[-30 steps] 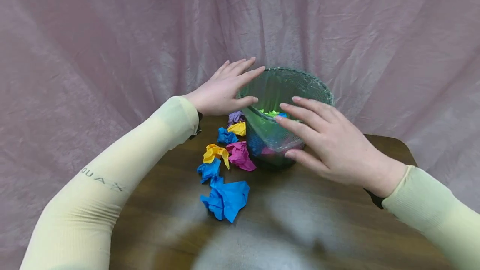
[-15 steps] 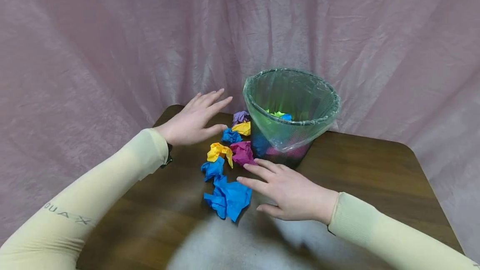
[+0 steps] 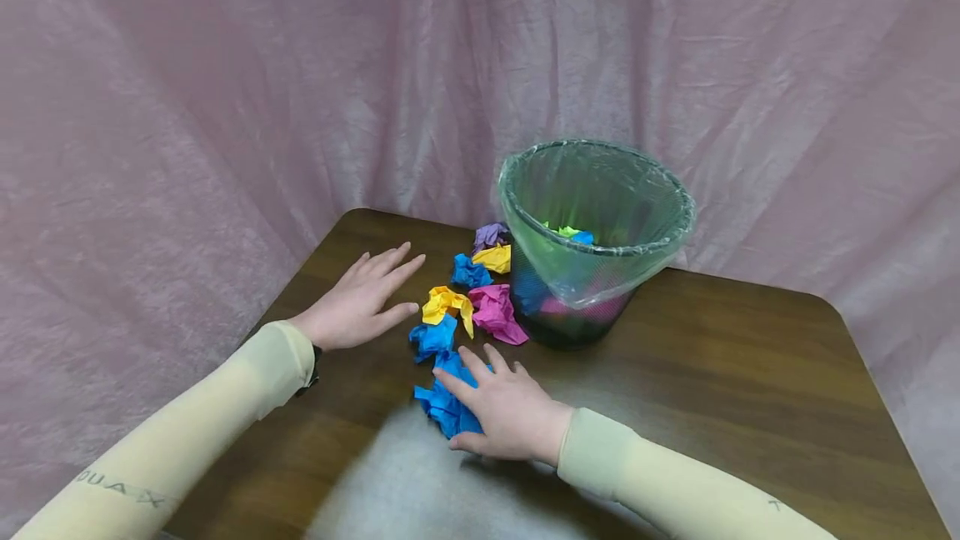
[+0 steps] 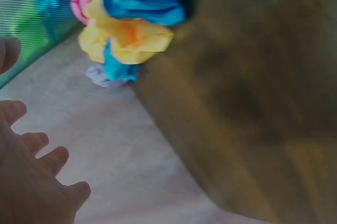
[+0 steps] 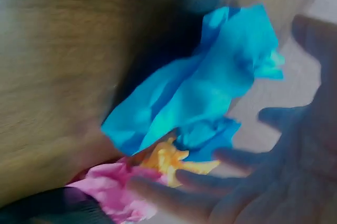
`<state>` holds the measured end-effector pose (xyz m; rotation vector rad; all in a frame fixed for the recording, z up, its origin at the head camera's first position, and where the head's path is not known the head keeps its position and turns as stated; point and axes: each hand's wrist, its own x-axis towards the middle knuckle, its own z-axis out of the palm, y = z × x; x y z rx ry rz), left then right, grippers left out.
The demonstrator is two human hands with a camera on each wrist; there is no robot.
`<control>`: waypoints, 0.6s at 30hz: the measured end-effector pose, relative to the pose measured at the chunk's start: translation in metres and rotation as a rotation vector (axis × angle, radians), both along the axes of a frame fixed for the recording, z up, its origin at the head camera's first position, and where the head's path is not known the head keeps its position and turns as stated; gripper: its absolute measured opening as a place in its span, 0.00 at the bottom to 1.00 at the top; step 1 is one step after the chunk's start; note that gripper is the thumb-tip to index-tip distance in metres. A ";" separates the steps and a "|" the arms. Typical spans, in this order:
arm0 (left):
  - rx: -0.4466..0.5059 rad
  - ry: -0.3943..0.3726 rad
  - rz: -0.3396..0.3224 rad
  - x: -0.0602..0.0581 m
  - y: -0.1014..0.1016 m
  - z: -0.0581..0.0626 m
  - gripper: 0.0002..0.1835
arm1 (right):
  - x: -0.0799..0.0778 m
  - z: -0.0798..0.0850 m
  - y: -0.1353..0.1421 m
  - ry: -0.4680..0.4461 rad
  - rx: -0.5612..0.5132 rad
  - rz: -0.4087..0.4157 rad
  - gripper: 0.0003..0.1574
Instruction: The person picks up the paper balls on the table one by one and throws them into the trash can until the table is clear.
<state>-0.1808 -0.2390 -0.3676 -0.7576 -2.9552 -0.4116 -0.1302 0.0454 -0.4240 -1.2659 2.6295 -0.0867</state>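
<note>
Over the large blue crumpled paper (image 3: pixel 442 407) hovers my right hand (image 3: pixel 510 411), its fingers spread and holding nothing; whether it touches the paper I cannot tell. In the right wrist view the same blue paper (image 5: pixel 184 92) lies beside the spread fingers. My left hand (image 3: pixel 356 298) is spread and holds nothing, just left of a yellow crumpled paper (image 3: pixel 446 307) and a smaller blue one (image 3: pixel 433 337). A pink crumpled paper (image 3: pixel 497 313) lies against the mesh wastebasket (image 3: pixel 570 327). Behind it are another blue ball (image 3: pixel 470 272), a yellow one (image 3: pixel 493 258) and a purple one (image 3: pixel 490 236).
The wastebasket stands upright at the back of the wooden table (image 3: pixel 735 357), with a clear green bag (image 3: pixel 585 269) folded over its rim. Crumpled papers, green and blue, show inside it (image 3: pixel 573 233). A pink curtain (image 3: pixel 300 65) hangs behind the table.
Both hands have come away from the wastebasket toward me. The left hand moved down and left; the right moved down and left to the large blue paper. The papers lie as before.
</note>
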 end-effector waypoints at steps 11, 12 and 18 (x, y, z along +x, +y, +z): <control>0.047 -0.099 0.036 0.006 -0.011 -0.019 0.41 | 0.018 -0.028 -0.023 0.084 0.095 -0.085 0.47; 0.048 -0.106 0.035 0.006 -0.010 -0.020 0.41 | 0.019 -0.029 -0.022 0.095 0.091 -0.074 0.45; 0.056 -0.136 0.030 0.007 -0.007 -0.025 0.40 | 0.018 -0.031 -0.015 0.130 0.004 0.004 0.34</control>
